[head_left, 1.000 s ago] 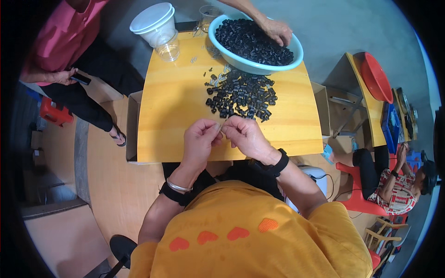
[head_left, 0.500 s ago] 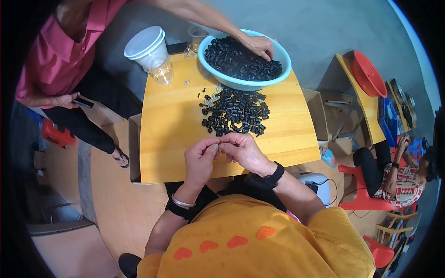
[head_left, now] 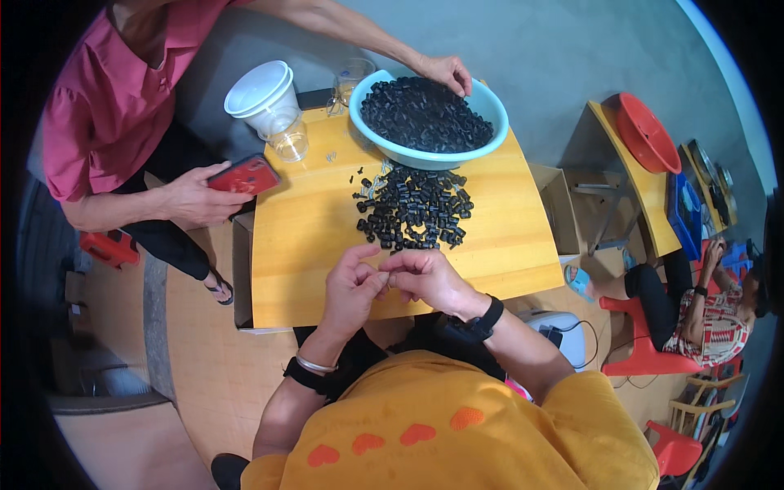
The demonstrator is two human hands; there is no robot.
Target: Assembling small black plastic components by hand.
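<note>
My left hand [head_left: 353, 286] and my right hand [head_left: 425, 280] meet over the near edge of the yellow wooden table [head_left: 506, 237]. Thumb and fingers of each are pinched, tips almost touching; whatever they hold is too small to make out. Just beyond them lies a loose pile of small black plastic parts [head_left: 416, 208]. Several silvery pins or screws [head_left: 376, 181] are scattered at the pile's far left side. Behind the pile stands a light-blue basin [head_left: 425, 159], heaped with more black parts [head_left: 425, 114].
At the left a co-worker in a pink shirt [head_left: 90, 139] holds a red phone [head_left: 249, 175], the other hand [head_left: 447, 73] at the basin's rim. A white lidded tub [head_left: 265, 94] and clear cup [head_left: 290, 143] stand far left. Another person [head_left: 706, 318] sits right, near a red basin [head_left: 645, 131].
The co-worker's phone has risen toward the table's left edge, and their other hand has lifted from the black parts. My hands stay pinched together, slightly lower in view.
</note>
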